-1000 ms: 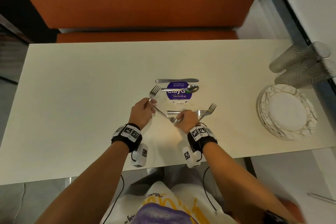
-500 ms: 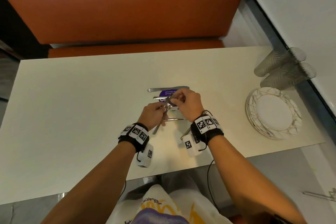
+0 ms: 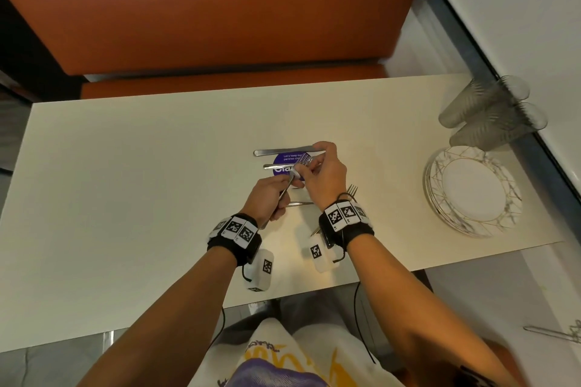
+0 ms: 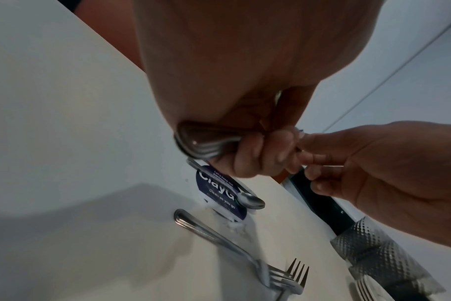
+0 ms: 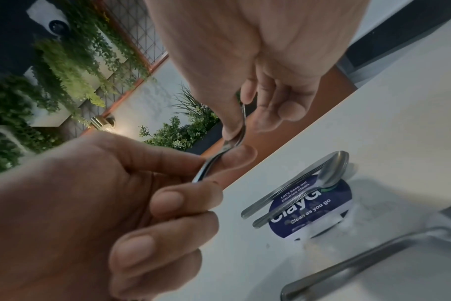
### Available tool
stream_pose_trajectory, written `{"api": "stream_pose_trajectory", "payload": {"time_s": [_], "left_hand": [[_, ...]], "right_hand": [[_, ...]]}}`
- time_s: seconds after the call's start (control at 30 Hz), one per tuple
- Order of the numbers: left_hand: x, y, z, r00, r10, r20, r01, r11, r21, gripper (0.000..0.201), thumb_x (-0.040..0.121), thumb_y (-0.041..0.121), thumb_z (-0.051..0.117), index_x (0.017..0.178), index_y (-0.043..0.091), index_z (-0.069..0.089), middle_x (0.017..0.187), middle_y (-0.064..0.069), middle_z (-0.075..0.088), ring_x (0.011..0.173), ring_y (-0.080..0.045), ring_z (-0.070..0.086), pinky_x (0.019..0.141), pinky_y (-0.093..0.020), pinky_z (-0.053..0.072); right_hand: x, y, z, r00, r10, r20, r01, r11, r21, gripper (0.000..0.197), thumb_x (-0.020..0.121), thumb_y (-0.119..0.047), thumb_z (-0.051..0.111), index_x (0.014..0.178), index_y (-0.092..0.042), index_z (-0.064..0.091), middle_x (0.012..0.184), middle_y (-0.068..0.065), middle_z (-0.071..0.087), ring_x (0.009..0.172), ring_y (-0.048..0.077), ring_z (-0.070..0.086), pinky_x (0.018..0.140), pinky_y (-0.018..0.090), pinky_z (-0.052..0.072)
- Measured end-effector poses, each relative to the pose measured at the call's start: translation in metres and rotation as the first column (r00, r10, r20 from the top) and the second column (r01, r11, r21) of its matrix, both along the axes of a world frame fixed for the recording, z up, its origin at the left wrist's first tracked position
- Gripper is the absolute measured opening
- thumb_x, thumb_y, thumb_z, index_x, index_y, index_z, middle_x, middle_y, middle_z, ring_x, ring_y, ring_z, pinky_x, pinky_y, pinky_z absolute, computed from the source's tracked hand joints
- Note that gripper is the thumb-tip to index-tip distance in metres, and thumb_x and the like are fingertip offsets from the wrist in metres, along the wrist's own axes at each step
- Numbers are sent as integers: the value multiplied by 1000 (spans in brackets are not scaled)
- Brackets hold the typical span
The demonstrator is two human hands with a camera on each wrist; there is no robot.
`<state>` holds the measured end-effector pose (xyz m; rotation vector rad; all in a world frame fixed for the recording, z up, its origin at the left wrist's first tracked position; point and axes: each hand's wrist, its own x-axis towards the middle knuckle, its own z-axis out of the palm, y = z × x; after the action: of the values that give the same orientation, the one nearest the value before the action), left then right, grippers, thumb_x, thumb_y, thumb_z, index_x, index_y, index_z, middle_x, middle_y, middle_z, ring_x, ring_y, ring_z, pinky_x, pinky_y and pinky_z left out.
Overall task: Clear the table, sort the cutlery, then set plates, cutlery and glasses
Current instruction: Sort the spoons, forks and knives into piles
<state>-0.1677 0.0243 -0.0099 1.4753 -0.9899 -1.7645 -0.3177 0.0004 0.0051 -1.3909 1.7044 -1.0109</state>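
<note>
Left hand (image 3: 267, 199) gripping fork (image 3: 290, 181) handles, tines up toward far edge of desk (image 3: 125, 166); right hand (image 3: 323, 173) pinching those tines, nearer to spoon (image 3: 276, 166) lying crosswise just beyond

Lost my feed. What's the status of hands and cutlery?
Left hand grips a fork; right hand pinches its prongs. Spoon, knife, two forks on table. Nothing in the way.

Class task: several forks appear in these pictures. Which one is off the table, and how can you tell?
The fork gripped by the left hand, with the right hand pinching its tines. The other forks lie flat on the table, untouched.
</note>
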Motion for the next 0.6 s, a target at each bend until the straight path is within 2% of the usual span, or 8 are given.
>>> {"api": "stream_pose_trajectory", "payload": {"time_s": [0.03, 0.1, 0.2, 0.3, 0.4, 0.47, 0.53, 0.6], "left_hand": [[-1, 0, 1, 1000, -11, 17, 11, 1000, 2, 34, 106, 25, 46, 107, 6, 74, 57, -6, 43, 46, -19, 34, 47, -27, 25], [-2, 1, 1, 998, -40, 55, 41, 999, -8, 33, 107, 24, 45, 107, 7, 73, 58, -7, 45, 44, -20, 39, 43, -24, 29], [-1, 2, -1, 992, -94, 80, 97, 995, -30, 31, 108, 18, 43, 105, 3, 70, 59, -8, 49, 44, -24, 48, 42, -26, 38], [-5, 3, -5, 977, -121, 174, 129, 991, -37, 27, 106, 14, 45, 89, 7, 65, 60, -1, 49, 48, -19, 46, 41, -22, 35], [-8, 0, -15, 949, -114, 294, 142, 987, -76, 31, 104, 15, 47, 78, 17, 63, 66, 6, 52, 61, -13, 47, 58, -27, 38], [-10, -2, -21, 928, -122, 351, 158, 984, -77, 31, 103, 17, 48, 77, 22, 64, 75, 4, 57, 69, -14, 51, 68, -31, 40], [-11, -3, -24, 916, -125, 381, 164, 984, -69, 31, 104, 18, 47, 79, 22, 64, 84, 2, 60, 77, -16, 54, 74, -32, 42], [-15, -5, -27, 908, -134, 398, 171, 983, -60, 31, 104, 18, 46, 80, 21, 65, 86, 2, 61, 78, -15, 54, 76, -33, 42]], "right_hand": [[-2, -1, -2, 999, 7, -35, -7, 1000, 2, 43, 84, -12, 80, 121, -11, 56, 83, -4, 63, 66, -5, 60, 54, 5, 46], [-5, -5, -6, 994, 26, -105, -26, 1000, 4, 28, 85, -14, 78, 111, -11, 66, 81, -9, 63, 67, -2, 59, 60, 11, 50], [-11, -11, -13, 991, 36, -130, -34, 999, 18, 16, 85, -12, 78, 99, -9, 71, 77, -6, 64, 71, 11, 62, 65, 12, 49], [-18, -14, -15, 991, 64, -119, -60, 998, 37, 21, 85, -19, 79, 102, -9, 71, 85, 3, 72, 76, 17, 69, 70, 25, 57], [-35, -16, -18, 994, 81, -76, -76, 995, 64, 19, 91, -26, 73, 105, -14, 72, 90, 2, 75, 79, 16, 71, 73, 27, 59], [-57, -19, -25, 996, 16, -83, -8, 995, 103, 10, 96, -22, 64, 102, -19, 72, 88, -1, 75, 82, 18, 71, 79, 33, 60], [-81, -19, -34, 989, -22, -147, 46, 986, 162, 17, 96, -12, 59, 98, -25, 71, 85, -5, 74, 84, 18, 70, 83, 34, 59], [-102, -14, -44, 968, -6, -250, 65, 971, 228, 18, 95, -10, 60, 98, -23, 72, 88, -5, 72, 84, 16, 67, 83, 29, 55]]}}
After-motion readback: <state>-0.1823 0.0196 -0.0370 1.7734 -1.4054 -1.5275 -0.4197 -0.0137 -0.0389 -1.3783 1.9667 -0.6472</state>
